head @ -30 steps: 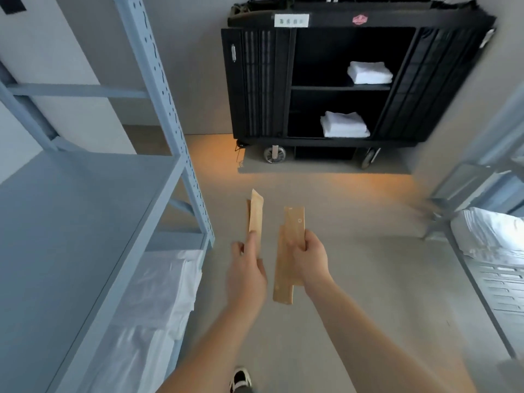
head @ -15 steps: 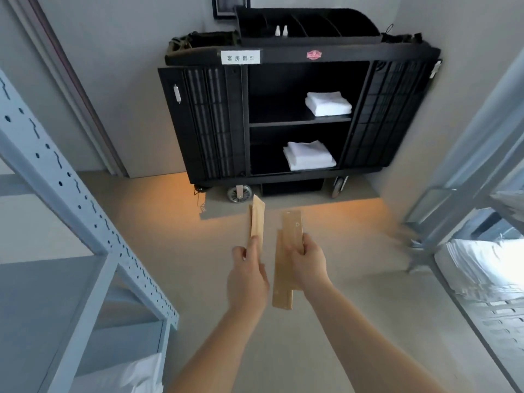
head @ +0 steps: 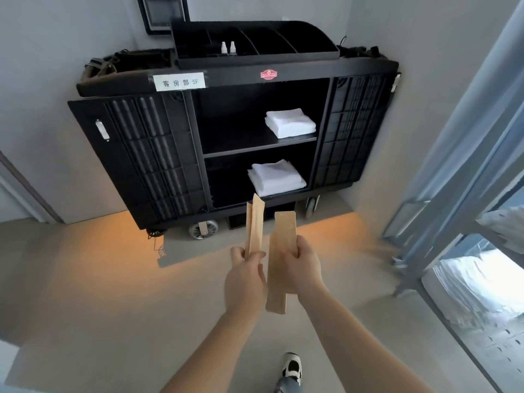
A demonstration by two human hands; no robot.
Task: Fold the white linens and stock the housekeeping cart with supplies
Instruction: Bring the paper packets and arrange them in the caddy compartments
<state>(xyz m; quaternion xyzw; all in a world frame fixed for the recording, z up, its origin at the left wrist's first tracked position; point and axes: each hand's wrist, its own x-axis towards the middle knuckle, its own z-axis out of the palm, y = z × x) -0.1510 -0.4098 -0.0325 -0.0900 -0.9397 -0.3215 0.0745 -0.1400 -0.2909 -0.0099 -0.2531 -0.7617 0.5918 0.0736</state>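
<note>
A black housekeeping cart (head: 147, 148) stands against the wall ahead. Folded white linens (head: 289, 122) lie on its upper shelf and another folded stack (head: 276, 177) on its lower shelf. Its top tray (head: 283, 55) has dividers and holds two small white bottles (head: 228, 48). My left hand (head: 245, 279) grips a slim brown paper packet (head: 254, 222) upright. My right hand (head: 302, 268) grips a wider brown paper packet (head: 279, 259). Both hands are held out in front of the cart, above the floor.
A grey metal shelf rack (head: 465, 211) at the right holds white linens (head: 479, 287). A door frame (head: 25, 188) is at the left. A dark framed panel (head: 163, 12) hangs on the wall above the cart. My shoe (head: 292, 367) shows on the grey floor.
The cart has grown larger and nearer in view, and the left shelf rack has slipped out of sight. Both hands keep the same hold on the brown packets.
</note>
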